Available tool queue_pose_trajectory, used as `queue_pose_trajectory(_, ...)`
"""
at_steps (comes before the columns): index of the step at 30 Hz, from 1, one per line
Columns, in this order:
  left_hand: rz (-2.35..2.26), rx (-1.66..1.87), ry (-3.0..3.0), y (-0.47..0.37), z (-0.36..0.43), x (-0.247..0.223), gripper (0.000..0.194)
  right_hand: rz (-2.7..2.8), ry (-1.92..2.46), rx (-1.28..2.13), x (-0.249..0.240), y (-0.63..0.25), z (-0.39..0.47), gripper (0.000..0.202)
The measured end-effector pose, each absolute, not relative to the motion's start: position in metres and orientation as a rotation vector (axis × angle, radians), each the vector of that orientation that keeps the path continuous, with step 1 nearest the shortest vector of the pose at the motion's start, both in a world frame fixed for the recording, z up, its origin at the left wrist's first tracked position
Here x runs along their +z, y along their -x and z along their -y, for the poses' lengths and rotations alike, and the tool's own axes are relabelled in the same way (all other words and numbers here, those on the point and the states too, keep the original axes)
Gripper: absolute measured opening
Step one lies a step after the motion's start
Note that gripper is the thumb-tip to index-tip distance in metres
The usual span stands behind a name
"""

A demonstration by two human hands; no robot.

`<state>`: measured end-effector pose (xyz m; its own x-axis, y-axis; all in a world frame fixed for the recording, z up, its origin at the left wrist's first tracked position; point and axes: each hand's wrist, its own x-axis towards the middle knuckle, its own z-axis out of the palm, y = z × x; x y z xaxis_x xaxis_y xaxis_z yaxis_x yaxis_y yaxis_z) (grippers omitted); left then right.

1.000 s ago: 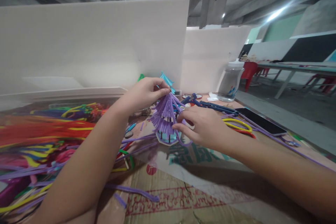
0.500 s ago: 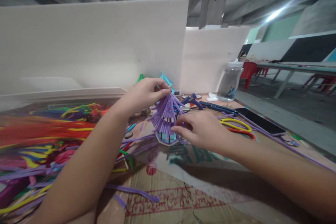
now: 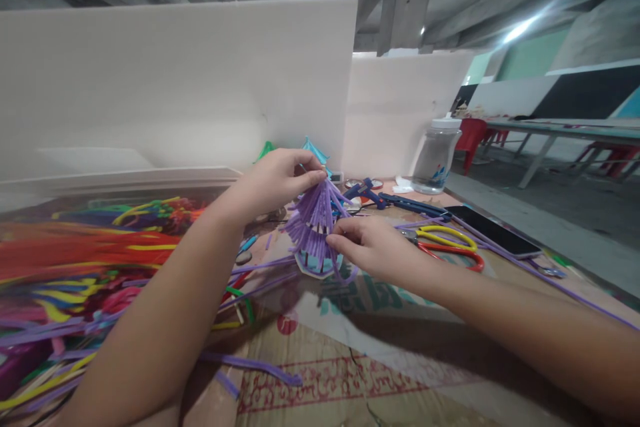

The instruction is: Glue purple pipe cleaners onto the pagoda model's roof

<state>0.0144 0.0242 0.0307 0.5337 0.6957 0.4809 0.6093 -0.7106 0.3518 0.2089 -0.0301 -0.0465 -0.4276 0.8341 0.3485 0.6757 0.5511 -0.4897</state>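
A small tiered tower with roofs of purple pipe cleaners stands on the table, its pale base at the bottom. My left hand pinches the tip of its upper roof between thumb and fingers. On the tower's right side, my right hand has thumb and forefinger closed on a purple pipe cleaner at the lower roof, whose end curls down beside the base. The far side of the tower is hidden, and my left hand partly covers the blue peaked model behind.
Bundles of coloured pipe cleaners fill the left side. Pliers with yellow and red handles, a black phone, a blue glue gun and a water bottle lie or stand at right. White boards rise behind.
My right hand has shifted slightly left and up along the lower roof, uncovering more of the pliers. My left hand keeps its pinch on the top.
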Motion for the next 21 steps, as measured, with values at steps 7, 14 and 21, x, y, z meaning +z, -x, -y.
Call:
queue_pose_trajectory(7, -1.131, 0.925, -2.636, -0.0163, -0.0247, 0.0309, 0.026, 2.193, 1.217, 0.460, -0.0491, -0.2102, 0.0271, 0.032)
queue_pose_trajectory(14, -1.125, 0.925, -2.601, -0.0150, -0.0235, 0.0302, 0.033, 2.185, 1.211, 0.446, -0.0476, -0.2093, 0.0284, 0.032)
queue_pose_trajectory(21, -1.193, 0.956, -2.622, -0.0189, -0.0184, 0.0304, 0.028, 2.190, 1.203, 0.403, -0.0509, -0.2085, 0.0288, 0.031)
